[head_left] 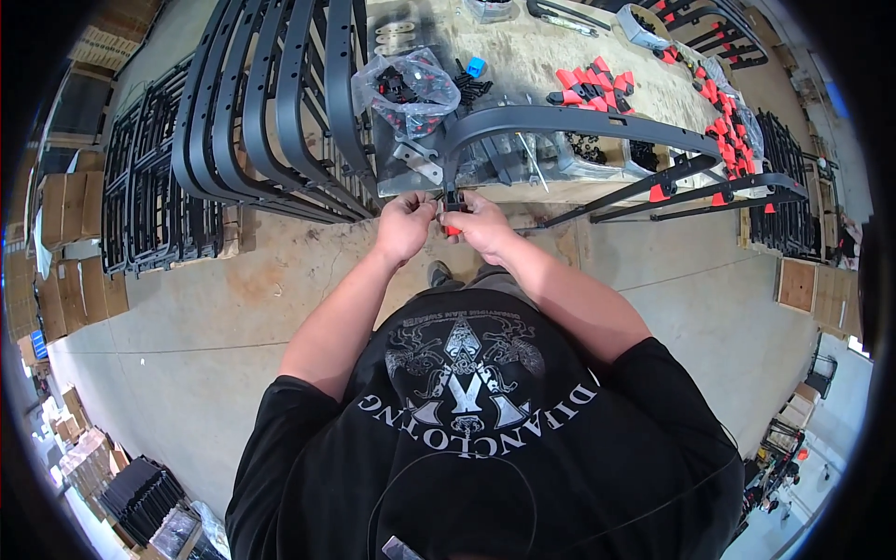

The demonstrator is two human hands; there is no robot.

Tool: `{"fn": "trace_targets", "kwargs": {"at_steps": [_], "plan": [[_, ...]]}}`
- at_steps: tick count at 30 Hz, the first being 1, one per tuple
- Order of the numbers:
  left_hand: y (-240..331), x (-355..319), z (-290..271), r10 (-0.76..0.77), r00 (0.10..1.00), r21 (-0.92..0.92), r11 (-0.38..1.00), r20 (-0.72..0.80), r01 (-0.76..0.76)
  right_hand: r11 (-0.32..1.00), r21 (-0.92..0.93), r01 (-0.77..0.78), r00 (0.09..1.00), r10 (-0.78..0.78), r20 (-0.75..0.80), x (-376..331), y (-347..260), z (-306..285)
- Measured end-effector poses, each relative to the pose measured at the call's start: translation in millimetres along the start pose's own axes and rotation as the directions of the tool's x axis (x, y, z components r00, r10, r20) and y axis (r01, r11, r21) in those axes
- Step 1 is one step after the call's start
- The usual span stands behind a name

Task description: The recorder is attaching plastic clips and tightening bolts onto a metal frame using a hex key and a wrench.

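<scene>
In front of my body, both hands meet at the near end of a dark curved metal tube frame (560, 118), which lies partly over the table edge. My right hand (483, 229) is closed around a small red-and-black plastic fitting (455, 222) at the tube's end. Close beside it, my left hand (405, 229) has its fingers pinched together against the same end. What those left fingertips hold is too small to make out. Just beyond my left hand lies a flat silver metal bracket (418, 161) on the table.
A clear plastic bag of small dark parts (407, 89) sits on the workbench (523, 61). Red-and-black fittings (595, 86) lie in a pile farther right, near boxes of small black hardware (590, 149). Several curved tube frames (271, 103) stand at the left; stacked black frames (154, 177) are behind them.
</scene>
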State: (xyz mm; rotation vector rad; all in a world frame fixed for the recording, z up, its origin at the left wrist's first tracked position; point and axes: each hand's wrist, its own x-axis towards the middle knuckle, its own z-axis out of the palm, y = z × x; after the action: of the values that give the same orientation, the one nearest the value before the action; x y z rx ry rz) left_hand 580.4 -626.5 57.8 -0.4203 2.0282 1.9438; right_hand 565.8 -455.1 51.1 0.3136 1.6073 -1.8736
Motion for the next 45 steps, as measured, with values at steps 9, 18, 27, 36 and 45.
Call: {"fn": "trace_targets", "kwargs": {"at_steps": [9, 18, 27, 36, 45], "plan": [[3.5, 14.8, -14.0, 0.109, 0.989, 0.219, 0.967, 0.097, -0.128, 0.999, 0.034, -0.007, 1.0, 0.006, 0.022, -6.1, -6.9, -9.0], [4.7, 25.3, -10.5, 0.284, 0.937, 0.337, 0.878, 0.204, -0.34, 0.996, 0.092, -0.022, 0.997, 0.015, 0.075, -14.7, -17.6, -14.9], [4.1, 11.0, 8.7, -0.233, 0.973, -0.256, 0.94, 0.003, 0.226, 0.988, 0.124, -0.093, 0.99, 0.078, 0.117, -14.0, -15.4, -22.9], [9.5, -13.8, 23.3, -0.004, 0.998, -0.045, 0.999, -0.056, 0.001, 0.986, 0.152, -0.067, 0.992, 0.05, 0.114, -9.0, -7.0, -27.5], [35.1, -29.3, 3.4, -0.157, 0.932, -0.715, 0.604, 0.328, 0.353, 0.79, -0.443, 0.424, 0.887, -0.46, 0.028, -50.5, -23.3, -37.0]]}}
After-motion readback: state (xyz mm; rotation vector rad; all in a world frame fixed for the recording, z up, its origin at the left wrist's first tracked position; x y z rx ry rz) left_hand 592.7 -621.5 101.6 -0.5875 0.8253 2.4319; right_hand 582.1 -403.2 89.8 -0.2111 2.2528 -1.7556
